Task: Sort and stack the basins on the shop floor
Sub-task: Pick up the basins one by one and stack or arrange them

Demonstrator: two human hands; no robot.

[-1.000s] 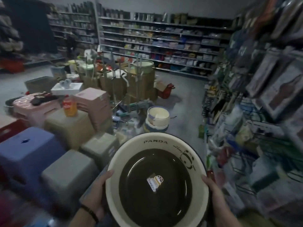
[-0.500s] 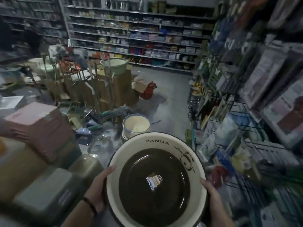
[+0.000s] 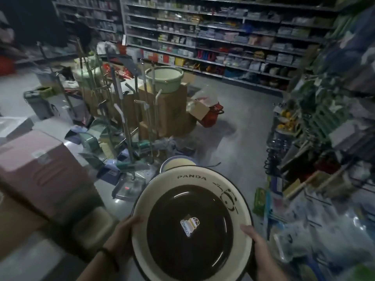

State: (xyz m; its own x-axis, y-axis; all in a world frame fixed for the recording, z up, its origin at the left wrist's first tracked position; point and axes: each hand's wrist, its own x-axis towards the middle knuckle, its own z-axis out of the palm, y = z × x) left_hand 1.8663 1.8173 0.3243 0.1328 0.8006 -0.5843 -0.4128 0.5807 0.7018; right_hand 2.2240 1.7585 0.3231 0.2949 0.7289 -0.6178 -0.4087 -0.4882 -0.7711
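left hand [image 3: 123,238]: fingers [image 3: 134,220] curl over the left rim of the panda basin [image 3: 168,185].
green tub [image 3: 164,79]: far back on a cardboard box [image 3: 168,110]; looks empty.
panda basin: held up over the floor, low in the middle. Only a sticker inside. Likely light, stiff, smooth plastic, so grip both rims.
basin stack [image 3: 178,164]: on the floor, just behind.
right hand [image 3: 257,246]: fingers [image 3: 247,230] curl over the right rim.

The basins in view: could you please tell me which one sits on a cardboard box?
The pale green basin, atop the cardboard box; the PANDA basin is being carried, and the blue-rimmed basin sits low behind it.
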